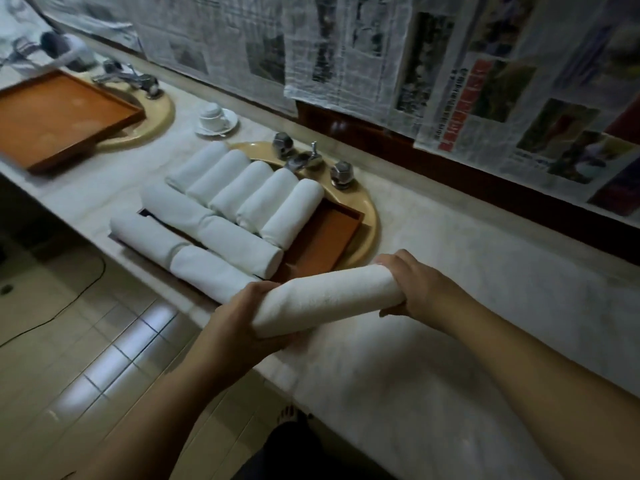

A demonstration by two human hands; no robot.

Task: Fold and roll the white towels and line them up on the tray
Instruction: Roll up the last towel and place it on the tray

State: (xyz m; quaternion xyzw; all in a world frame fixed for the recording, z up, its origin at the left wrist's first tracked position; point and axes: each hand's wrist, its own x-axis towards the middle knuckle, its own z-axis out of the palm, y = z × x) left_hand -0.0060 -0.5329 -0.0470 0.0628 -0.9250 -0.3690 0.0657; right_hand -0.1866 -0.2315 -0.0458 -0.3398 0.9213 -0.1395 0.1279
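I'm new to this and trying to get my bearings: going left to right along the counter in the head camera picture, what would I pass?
Empty wooden tray → cup and saucer → tray with rolled towels → rolled towel held at its ends by the left hand and the right hand.

White rolled towel [329,299] — nine more across tray [332,233].

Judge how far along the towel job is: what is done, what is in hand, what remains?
Done: nine rolled towels lie on the near tray, five in the back row, four lengthwise in front. In hand: the left hand and right hand hold a tenth rolled towel above the counter. Left: setting it on the tray's bare right side.
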